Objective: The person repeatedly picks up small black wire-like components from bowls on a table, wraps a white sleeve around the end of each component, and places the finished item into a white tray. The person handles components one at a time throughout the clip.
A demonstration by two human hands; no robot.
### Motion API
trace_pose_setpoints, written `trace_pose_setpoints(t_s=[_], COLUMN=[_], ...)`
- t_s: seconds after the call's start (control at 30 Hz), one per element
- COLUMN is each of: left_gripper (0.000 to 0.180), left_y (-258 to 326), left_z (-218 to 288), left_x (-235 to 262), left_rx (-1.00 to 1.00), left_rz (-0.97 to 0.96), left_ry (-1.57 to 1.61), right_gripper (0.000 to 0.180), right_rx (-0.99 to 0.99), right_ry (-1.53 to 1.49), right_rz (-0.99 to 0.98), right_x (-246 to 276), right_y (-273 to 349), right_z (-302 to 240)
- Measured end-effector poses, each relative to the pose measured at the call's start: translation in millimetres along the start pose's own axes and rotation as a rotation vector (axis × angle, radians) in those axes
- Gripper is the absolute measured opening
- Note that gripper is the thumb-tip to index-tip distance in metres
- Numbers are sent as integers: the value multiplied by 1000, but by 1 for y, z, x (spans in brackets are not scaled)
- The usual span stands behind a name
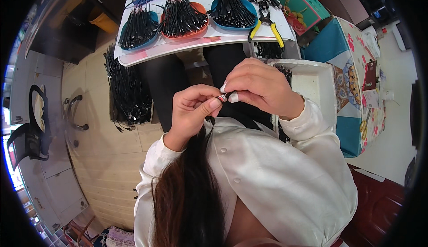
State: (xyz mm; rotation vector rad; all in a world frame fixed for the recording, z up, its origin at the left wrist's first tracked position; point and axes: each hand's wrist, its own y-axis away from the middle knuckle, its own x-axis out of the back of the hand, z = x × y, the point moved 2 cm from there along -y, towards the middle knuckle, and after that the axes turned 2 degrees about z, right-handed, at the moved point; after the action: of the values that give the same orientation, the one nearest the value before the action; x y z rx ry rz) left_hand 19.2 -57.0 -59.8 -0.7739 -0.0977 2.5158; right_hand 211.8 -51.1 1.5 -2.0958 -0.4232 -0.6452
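Observation:
Over my lap, my left hand [195,106] pinches a black cable [230,94] between thumb and forefinger. Thin coloured wires, red and pale, show at the cable's stripped end between my fingertips. From the other side, my right hand [263,86] also has thumb and fingers closed on this cable, with white covers on some fingertips. Part of the cable hangs below my left fingers. Beyond my hands, bundles of similar black cables lie in a blue tray [154,40], an orange tray [189,35] and another blue tray [240,26].
Yellow-handled pliers [266,26] rest at the right of the white table [178,46]. A heap of black cables [129,91] sits on the floor to the left. A white foam box [312,69] stands at my right, beside a patterned cloth [347,82] with scissors [364,129].

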Motion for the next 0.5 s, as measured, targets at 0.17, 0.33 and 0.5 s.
trace_pose_setpoints(t_s=[0.17,0.33,0.5], left_gripper=[10,7,7], left_y=[2,-6,1], left_z=[7,16,10], left_x=[-1,-5,-2], left_rx=[-34,-662,-204], left_rz=[-24,-243,-60], left_ry=[-219,-1219,-756], right_gripper=[10,17,13], right_rx=[-233,-1072,-691], right_ry=[-144,-853,-505], right_rz=[-137,-351,-175], right_x=[-3,-14,-5], right_y=[0,19,20], right_z=[-1,14,8])
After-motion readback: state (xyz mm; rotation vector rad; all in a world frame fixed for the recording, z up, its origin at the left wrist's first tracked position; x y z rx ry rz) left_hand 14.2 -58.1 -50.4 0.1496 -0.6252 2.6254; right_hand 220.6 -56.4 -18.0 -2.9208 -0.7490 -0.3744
